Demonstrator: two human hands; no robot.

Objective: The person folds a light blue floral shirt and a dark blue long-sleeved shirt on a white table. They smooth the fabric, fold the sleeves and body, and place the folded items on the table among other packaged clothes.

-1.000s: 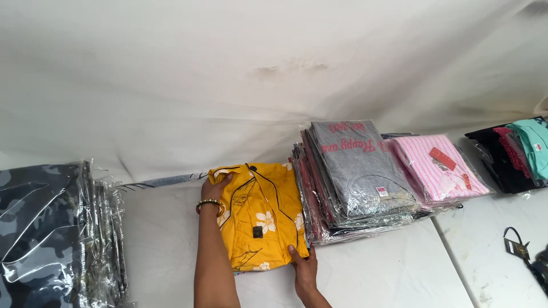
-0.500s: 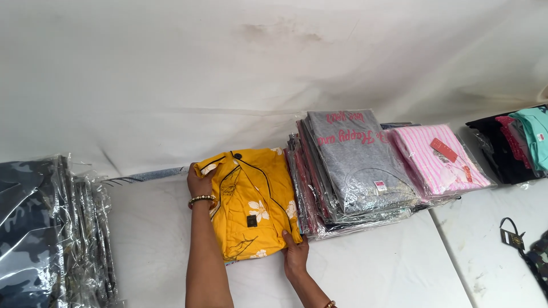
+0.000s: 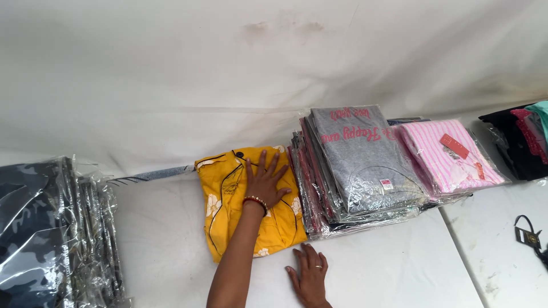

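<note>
Your right hand [image 3: 309, 275] lies flat and open on the white table [image 3: 399, 268], fingers spread, holding nothing. Just beyond it, your left hand [image 3: 264, 181] presses palm-down, fingers wide, on the folded yellow garment [image 3: 225, 211] beneath it. Touching the garment, right of that hand, sits the stack of grey bagged shirts [image 3: 359, 159]; further right lies the pink striped pack [image 3: 445, 154].

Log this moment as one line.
left hand: flat on yellow garment | right hand: flat on white table, empty | grey bagged stack: touching garment's right edge
</note>
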